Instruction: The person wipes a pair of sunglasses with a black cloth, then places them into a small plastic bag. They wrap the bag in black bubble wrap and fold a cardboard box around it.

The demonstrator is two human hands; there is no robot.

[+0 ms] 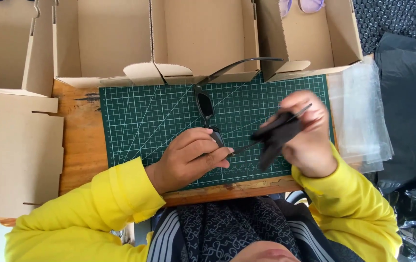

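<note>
A: On the green cutting mat (159, 116), what's the left hand (188, 157) doing?

B: Left hand is closed around one end of the dark sunglasses (207, 109), fingers curled over the lens nearest the person. Glasses sit over the middle of the mat, front running away from the person toward the boxes.

A: Right hand (307, 131)?

B: Closed too, pinching a black cloth (276, 138) around the near temple arm (242, 148) of the glasses. Tip of that arm pokes out past the fingers at upper right.

A: Other temple?

B: Folded out, reaching over the mat's far edge in front of the middle cardboard box (203, 39).

A: Surroundings?

B: Mat lies on a wooden desk (79, 150). Row of open cardboard boxes along the far edge; the right-hand box (310, 41) has a pair of light-tinted glasses (301, 6) inside, only partly in view. Flat cardboard sheet (16, 150) to the left. Stack of clear plastic bags (361, 116) just beside the mat on the right, dark plastic packets (412, 106) beyond them.

A: Clothing?

B: Yellow sleeves (120, 194) on both arms, dark patterned scarf (227, 225) at the bottom.
</note>
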